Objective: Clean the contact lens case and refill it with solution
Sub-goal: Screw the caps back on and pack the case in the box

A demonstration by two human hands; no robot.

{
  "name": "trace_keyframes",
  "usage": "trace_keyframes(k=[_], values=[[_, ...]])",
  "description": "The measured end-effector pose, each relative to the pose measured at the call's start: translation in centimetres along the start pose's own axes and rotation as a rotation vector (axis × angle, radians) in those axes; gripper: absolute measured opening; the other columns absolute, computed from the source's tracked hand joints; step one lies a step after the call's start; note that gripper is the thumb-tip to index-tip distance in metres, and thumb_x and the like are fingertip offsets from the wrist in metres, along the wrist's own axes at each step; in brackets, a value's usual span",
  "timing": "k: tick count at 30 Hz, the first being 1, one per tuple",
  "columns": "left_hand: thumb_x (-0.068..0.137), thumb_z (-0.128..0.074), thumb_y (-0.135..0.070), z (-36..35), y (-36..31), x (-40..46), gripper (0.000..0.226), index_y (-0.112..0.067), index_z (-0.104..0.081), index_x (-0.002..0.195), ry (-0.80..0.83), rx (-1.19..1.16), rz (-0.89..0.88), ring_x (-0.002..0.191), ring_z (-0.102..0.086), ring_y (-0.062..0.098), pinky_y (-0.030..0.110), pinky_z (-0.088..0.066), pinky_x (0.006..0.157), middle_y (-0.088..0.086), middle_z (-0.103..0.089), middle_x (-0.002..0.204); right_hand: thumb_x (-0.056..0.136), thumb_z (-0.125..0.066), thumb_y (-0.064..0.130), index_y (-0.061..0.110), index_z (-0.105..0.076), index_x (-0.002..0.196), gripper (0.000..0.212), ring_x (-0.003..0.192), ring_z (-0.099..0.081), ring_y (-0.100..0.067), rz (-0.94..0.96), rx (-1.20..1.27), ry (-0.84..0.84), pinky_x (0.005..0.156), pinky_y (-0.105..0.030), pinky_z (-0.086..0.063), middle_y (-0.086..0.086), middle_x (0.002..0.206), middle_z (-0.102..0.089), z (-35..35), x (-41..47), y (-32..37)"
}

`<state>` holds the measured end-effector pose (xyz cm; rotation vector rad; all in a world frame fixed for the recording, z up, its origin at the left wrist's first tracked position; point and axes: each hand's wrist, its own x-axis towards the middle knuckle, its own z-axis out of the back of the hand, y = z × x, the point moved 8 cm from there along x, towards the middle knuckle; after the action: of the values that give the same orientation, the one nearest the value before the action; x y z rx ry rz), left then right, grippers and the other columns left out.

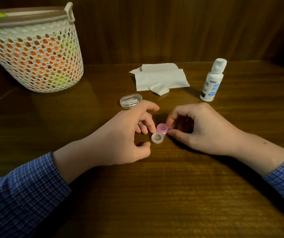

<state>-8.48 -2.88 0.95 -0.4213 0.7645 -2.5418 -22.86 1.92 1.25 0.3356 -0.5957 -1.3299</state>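
A small contact lens case (pixel 157 137) lies on the wooden table (pixel 155 194) between my hands. Its near well is uncapped and clear; its far well carries a pink cap (pixel 162 127). My right hand (pixel 201 129) pinches that pink cap between thumb and fingers. My left hand (pixel 129 134) touches the case's left side with its fingertips, and a second pink cap (pixel 150 115) peeks out behind its fingers. A white solution bottle (pixel 212 79) with a closed flip cap stands upright at the right.
Flat white tissues (pixel 160 77) and a small folded wad (pixel 160 88) lie behind the hands. A clear oval plastic box (pixel 131 101) sits left of them. A white perforated basket (pixel 33 50) with orange and green contents stands at the far left, against a wooden wall.
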Motion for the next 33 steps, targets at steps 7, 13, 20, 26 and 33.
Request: trace_keyframes(k=[7,13,20,26,33], values=[[0.081,-0.084,-0.021,1.0,0.3,-0.1,0.068,-0.022,-0.051,0.140,-0.131,0.039,-0.002,0.087,-0.065,0.007,0.018,-0.055,0.072,-0.014,-0.064,0.099,0.092,-0.068,0.030,0.026,-0.067,0.117,0.026,0.095,-0.068,-0.005,-0.037,0.117,0.026,0.080,-0.023,-0.056,0.015,0.099,-0.073,-0.3,-0.1,0.2],[0.080,-0.083,-0.033,1.0,-0.3,-0.2,0.061,-0.025,-0.056,0.134,-0.158,0.057,-0.029,0.085,-0.064,0.008,0.018,-0.055,0.068,-0.015,-0.061,0.104,0.073,-0.081,0.054,0.031,-0.050,0.138,0.075,0.111,-0.063,0.002,0.059,0.098,0.105,0.092,-0.020,-0.055,0.019,0.118,-0.068,-1.6,-0.7,1.8],[0.080,-0.084,-0.032,1.0,0.0,-0.3,0.060,-0.026,-0.055,0.132,-0.156,0.021,-0.011,0.087,-0.066,0.008,0.020,-0.056,0.071,-0.017,-0.066,0.097,0.085,-0.081,0.023,0.026,-0.050,0.139,0.062,0.107,-0.065,0.003,0.096,0.139,0.059,0.083,-0.012,-0.053,0.019,0.116,-0.068,-2.0,-0.5,2.4],[0.081,-0.084,-0.030,1.0,0.3,-0.6,0.065,-0.022,-0.052,0.138,-0.150,-0.021,-0.008,0.089,-0.067,0.005,0.010,-0.051,0.071,-0.017,-0.068,0.089,0.084,-0.082,0.023,0.027,-0.046,0.141,0.067,0.103,-0.065,-0.001,0.093,0.139,0.033,0.080,-0.016,-0.055,0.020,0.118,-0.064,-2.2,-0.2,2.0],[0.081,-0.084,-0.029,1.7,1.2,-1.5,0.062,-0.024,-0.054,0.136,-0.149,-0.020,0.009,0.086,-0.067,0.007,0.024,-0.058,0.070,-0.014,-0.068,0.090,0.084,-0.072,0.036,0.031,-0.060,0.125,0.044,0.095,-0.067,-0.005,-0.066,0.252,-0.140,0.079,-0.034,-0.061,0.014,0.110,-0.067,-0.8,2.0,-0.5]])
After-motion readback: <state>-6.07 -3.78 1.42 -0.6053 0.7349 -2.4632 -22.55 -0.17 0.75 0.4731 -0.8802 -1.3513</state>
